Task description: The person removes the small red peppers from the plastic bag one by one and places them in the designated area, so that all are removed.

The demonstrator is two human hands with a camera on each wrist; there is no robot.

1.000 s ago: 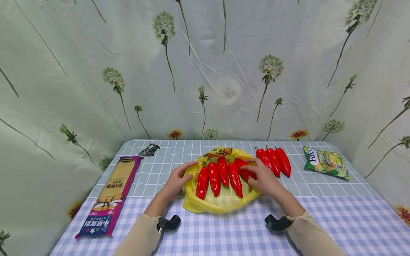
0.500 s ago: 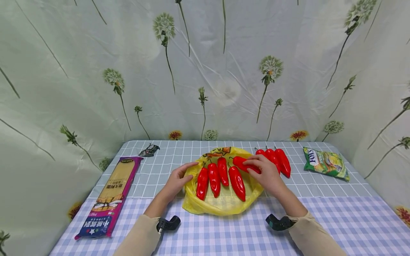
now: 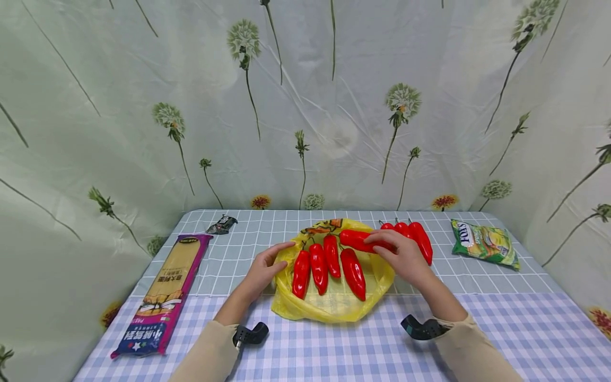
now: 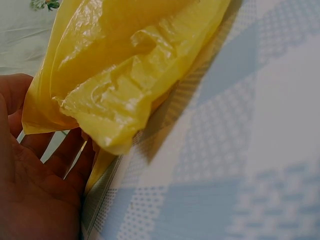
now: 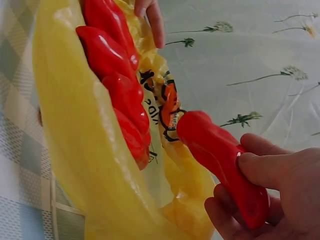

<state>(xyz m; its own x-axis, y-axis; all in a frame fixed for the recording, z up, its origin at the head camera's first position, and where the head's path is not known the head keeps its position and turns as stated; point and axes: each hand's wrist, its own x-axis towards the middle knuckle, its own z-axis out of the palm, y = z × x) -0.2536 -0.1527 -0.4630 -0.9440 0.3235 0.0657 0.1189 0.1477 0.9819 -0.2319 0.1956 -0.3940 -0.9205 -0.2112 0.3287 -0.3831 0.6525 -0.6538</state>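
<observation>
A yellow plastic bag point(image 3: 329, 314) lies with its mouth spread wide, several glossy red chili peppers point(image 3: 319, 268) side by side in it. My right hand point(image 3: 401, 254) pinches another red chili pepper point(image 5: 225, 165) between thumb and fingers, above the bag's far right rim. Only its stem end and middle show in the head view; the tip lies in the palm. At the left rim is my left hand point(image 3: 261, 269), thumb and fingers spread and mostly straight, touching the bag. The bag hides part of its fingers point(image 4: 65, 152) in the left wrist view.
Three red chili peppers point(image 3: 422, 241) lie behind my right hand, partly covered by it. Beyond them is a green Fox's candy bag point(image 3: 486, 244). A long pasta pack point(image 3: 164, 292) and a small black packet point(image 3: 222, 224) lie to the left on the checked tablecloth point(image 3: 334, 353).
My right hand has lifted the rightmost pepper from the bag's floor, moving it slightly up and right. A neighbouring pepper has shifted a little toward the near side. My left hand stays put.
</observation>
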